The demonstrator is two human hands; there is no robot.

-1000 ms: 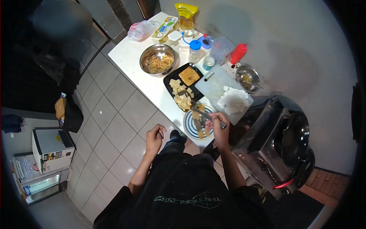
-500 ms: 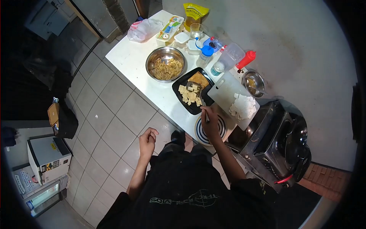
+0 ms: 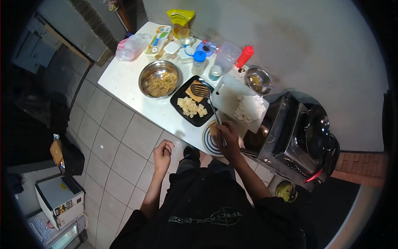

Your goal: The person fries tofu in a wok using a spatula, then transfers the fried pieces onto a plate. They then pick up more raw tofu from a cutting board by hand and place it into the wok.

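Note:
My right hand [image 3: 228,139] is closed round the handle of a slotted metal spatula [image 3: 202,89]. The spatula's head is over a browned slab [image 3: 192,96] in a square black tray [image 3: 202,120]. Pale cut cubes [image 3: 190,107] lie in the near part of that tray. Under my right hand is a plate with black rings [image 3: 210,142]. My left hand [image 3: 163,154] hangs in front of the table edge, fingers loosely curled and nothing visible in them. Right of the tray, a white cutting board [image 3: 225,96] bears white pieces [image 3: 250,108].
A steel bowl of food strips [image 3: 179,83] stands left of the tray. Behind are a blue-capped bottle [image 3: 198,64], clear containers, a red squeeze bottle [image 3: 244,57] and a yellow pouch [image 3: 180,18]. A small steel bowl [image 3: 265,74] and a black stove [image 3: 282,137] are at right.
The spatula's head has moved off the cubes to above the browned slab. My right hand is further from the tray. The whole view has shifted, with the table now further left.

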